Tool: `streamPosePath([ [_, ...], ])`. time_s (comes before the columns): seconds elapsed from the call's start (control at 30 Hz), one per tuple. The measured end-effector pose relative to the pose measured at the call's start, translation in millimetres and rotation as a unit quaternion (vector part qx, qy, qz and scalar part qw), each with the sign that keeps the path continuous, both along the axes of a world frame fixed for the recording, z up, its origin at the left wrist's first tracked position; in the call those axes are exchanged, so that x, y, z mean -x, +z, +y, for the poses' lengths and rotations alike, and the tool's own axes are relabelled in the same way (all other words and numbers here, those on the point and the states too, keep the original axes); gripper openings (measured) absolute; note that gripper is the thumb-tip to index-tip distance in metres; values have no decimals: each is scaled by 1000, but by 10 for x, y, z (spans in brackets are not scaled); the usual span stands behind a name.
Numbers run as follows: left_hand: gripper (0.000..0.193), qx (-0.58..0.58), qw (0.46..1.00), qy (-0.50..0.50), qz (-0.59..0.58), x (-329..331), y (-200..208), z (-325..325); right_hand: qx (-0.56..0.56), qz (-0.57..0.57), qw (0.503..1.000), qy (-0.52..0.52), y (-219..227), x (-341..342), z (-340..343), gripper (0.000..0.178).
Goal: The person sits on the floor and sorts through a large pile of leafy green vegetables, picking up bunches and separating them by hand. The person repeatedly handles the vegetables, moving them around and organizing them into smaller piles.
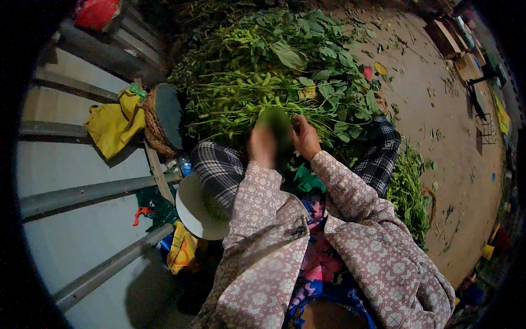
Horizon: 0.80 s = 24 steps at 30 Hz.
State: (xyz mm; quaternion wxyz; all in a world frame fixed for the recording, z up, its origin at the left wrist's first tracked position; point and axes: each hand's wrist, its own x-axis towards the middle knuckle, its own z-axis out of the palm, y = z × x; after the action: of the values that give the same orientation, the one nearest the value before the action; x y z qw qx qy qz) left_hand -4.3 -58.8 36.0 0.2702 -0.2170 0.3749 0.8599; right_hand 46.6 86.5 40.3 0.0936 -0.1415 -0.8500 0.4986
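Observation:
My left hand (262, 145) is raised between my knees, over the near edge of a heap of green bean plants (241, 104). A blur covers its fingers and a dark green patch beside them, so their grip is hidden. Close by on the right, my right hand (308, 137) has its fingers curled in around something small and dark that I cannot make out. Leafy stalks with plump green pods lie just beyond both hands. Left of my knee a white basin (192, 211) holds some small green things, perhaps pods.
More bean plants (408, 192) lie beside my right knee. On the left are a metal-ribbed wall (82, 192), a yellow cloth (116, 123), a round woven-edged object (164, 118) and a yellow bag (182, 249). Loose leaves litter the brown floor (427, 120); boxes (442, 39) stand far right.

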Motion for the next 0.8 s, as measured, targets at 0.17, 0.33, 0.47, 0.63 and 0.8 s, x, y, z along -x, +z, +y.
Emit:
streamPosePath([
  [0.17, 22, 8, 999, 5, -44, 74, -246, 34, 13, 94, 995, 31, 99, 31, -203, 24],
  [0.33, 16, -42, 997, -61, 0, -10, -217, 61, -26, 18, 998, 46, 111, 106, -235, 27],
  [0.47, 17, -6, 995, -94, -17, 69, -309, 68, 9, 4, 998, 67, 84, 121, -147, 28],
  [0.63, 18, 5, 997, -82, 12, 127, -358, 169, 39, 6, 997, 60, 26, 91, -94, 25],
  [0.8, 16, -54, 987, -147, 39, 189, -594, 49, -22, -39, 996, 75, 42, 97, -94, 26],
])
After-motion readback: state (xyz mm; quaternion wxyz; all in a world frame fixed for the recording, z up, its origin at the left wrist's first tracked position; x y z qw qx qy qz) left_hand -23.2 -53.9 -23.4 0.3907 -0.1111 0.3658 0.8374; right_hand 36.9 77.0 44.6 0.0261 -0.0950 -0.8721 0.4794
